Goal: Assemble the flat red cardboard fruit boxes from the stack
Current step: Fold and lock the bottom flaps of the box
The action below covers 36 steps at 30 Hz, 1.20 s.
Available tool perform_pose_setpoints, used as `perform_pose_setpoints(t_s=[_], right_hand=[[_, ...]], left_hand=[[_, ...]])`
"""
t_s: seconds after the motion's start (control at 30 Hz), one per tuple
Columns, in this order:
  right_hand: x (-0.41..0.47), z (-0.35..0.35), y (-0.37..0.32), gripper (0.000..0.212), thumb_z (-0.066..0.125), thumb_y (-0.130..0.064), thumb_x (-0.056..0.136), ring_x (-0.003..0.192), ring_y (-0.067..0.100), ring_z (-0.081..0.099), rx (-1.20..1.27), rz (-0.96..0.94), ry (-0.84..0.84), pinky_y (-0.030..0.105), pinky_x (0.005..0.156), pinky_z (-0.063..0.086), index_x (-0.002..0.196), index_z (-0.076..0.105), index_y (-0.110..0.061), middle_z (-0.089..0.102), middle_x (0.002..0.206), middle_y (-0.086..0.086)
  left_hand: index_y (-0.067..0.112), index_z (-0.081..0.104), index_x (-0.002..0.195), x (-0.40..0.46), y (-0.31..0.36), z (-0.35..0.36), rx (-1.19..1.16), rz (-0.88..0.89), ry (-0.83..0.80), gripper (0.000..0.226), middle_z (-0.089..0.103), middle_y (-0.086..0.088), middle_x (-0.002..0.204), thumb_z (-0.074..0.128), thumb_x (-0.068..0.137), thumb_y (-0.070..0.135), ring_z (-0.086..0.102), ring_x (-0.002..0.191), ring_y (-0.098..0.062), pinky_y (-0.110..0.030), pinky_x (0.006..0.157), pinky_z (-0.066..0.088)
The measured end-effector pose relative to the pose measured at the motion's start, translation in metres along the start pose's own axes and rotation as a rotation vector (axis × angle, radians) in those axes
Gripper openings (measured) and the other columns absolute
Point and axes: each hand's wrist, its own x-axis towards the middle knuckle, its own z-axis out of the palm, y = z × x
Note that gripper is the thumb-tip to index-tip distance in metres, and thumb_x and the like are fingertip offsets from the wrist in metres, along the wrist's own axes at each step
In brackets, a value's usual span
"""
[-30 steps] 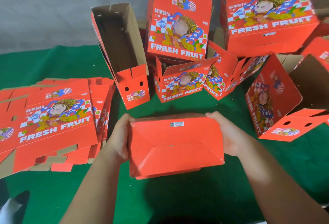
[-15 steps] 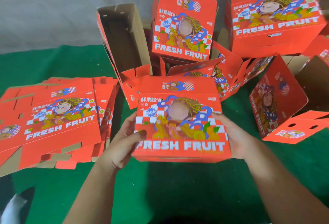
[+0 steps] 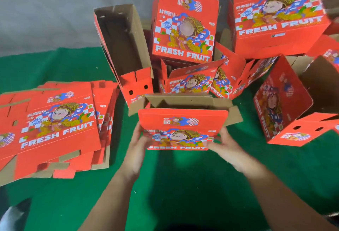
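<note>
A red fruit box (image 3: 181,120) stands upright in front of me on the green cloth, its brown top flaps open and the printed "FRESH FRUIT" side facing me. My left hand (image 3: 137,150) holds its lower left side. On the lower right side my right hand (image 3: 227,150) grips the box, fingers against the printed face. To the left lies the stack of flat red boxes (image 3: 55,128), print side up.
Several assembled red boxes crowd the back: one open and tilted (image 3: 124,51), one upright (image 3: 185,25), a big one at the back right (image 3: 277,18), another lying open at the right (image 3: 286,106). Green cloth (image 3: 183,185) covers the ground near me.
The box has turned from bottom-up, through its printed face towards me, to standing upright with its open top upward. Both hands slid down to its lower sides.
</note>
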Motion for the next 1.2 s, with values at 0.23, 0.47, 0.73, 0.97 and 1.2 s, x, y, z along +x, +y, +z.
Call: perform_pose_setpoints(t_s=[0.23,0.47,0.73,0.97,1.2], right_hand=[[-0.023,-0.014,0.021,0.04,0.089,-0.036,0.073,0.077,-0.009,0.067,-0.172,-0.008,-0.058,0.004,0.066,0.046,0.105,0.066,-0.031,0.073,0.082,-0.028],[-0.024,-0.026,0.019,0.131,0.095,-0.043,0.069,0.153,-0.006,0.015,-0.366,-0.307,-0.041,0.013,0.122,0.018,0.162,0.005,-0.024,0.003,0.161,-0.028],[-0.046,-0.021,-0.028,0.142,0.101,-0.038,0.062,0.152,0.019,0.036,-0.099,-0.517,-0.036,0.048,0.122,0.037,0.161,0.0,-0.046,0.029,0.167,-0.002],[-0.053,-0.035,-0.029,0.136,0.092,-0.043,0.065,0.159,0.029,0.017,-0.226,-0.432,0.035,0.051,0.128,0.021,0.166,0.004,-0.02,0.015,0.17,0.012],[-0.051,-0.05,-0.009,0.077,0.084,-0.017,0.085,0.124,0.003,0.065,-0.211,-0.184,-0.268,0.018,0.098,0.053,0.151,0.044,-0.013,0.066,0.137,-0.018]], left_hand=[[0.036,0.056,0.119,0.017,0.006,0.017,-0.044,-0.114,0.302,0.068,0.061,0.009,0.123,0.054,0.069,0.083,0.06,0.116,-0.007,-0.041,0.109,0.042],[0.03,0.05,0.114,0.031,0.011,0.022,-0.093,-0.181,0.334,0.082,0.062,0.009,0.12,0.055,0.061,0.092,0.061,0.115,-0.01,-0.043,0.104,0.042],[0.032,0.06,0.136,0.038,-0.006,0.01,-0.171,-0.246,0.405,0.059,0.074,0.007,0.119,0.04,0.099,0.073,0.07,0.106,-0.014,-0.04,0.093,0.054],[0.025,0.069,0.085,0.048,-0.001,0.01,-0.122,-0.339,0.438,0.048,0.069,0.004,0.061,0.039,0.102,0.059,0.064,0.063,-0.018,-0.032,0.067,0.052],[0.027,0.069,0.067,0.048,0.01,0.028,-0.108,-0.243,0.418,0.067,0.067,0.006,0.059,0.033,0.102,0.07,0.062,0.062,-0.016,-0.034,0.071,0.051]])
